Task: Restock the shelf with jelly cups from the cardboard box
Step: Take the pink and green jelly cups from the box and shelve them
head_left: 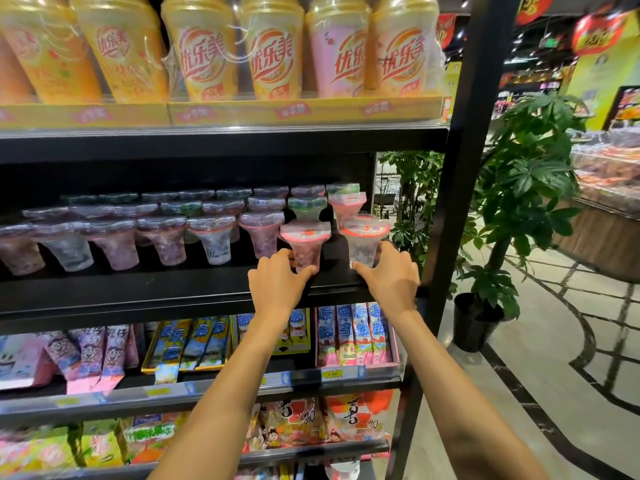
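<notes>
Supermarket shelving of black metal fills our view, and we place everything by its middle shelf [138, 292]. Near that shelf's right end, just behind its front lip, our left hand [277, 282] grips the base of the pink jelly cup [304, 244], fingers [268, 259] and thumb curled round it. Beside it, our right hand [391, 275] holds the base of the clear jelly cup [363, 239] with the red lid, thumb on one side and fingers on the other. Both cups are upright and apart; whether their bottoms rest on the shelf we cannot tell. Further left along the shelf run rows of more jelly cups [162, 237]. Above the shelf stand tall milk tea cups [207, 53], below it lie snack packs [353, 334], and beyond its right end grows a potted plant [519, 188]
</notes>
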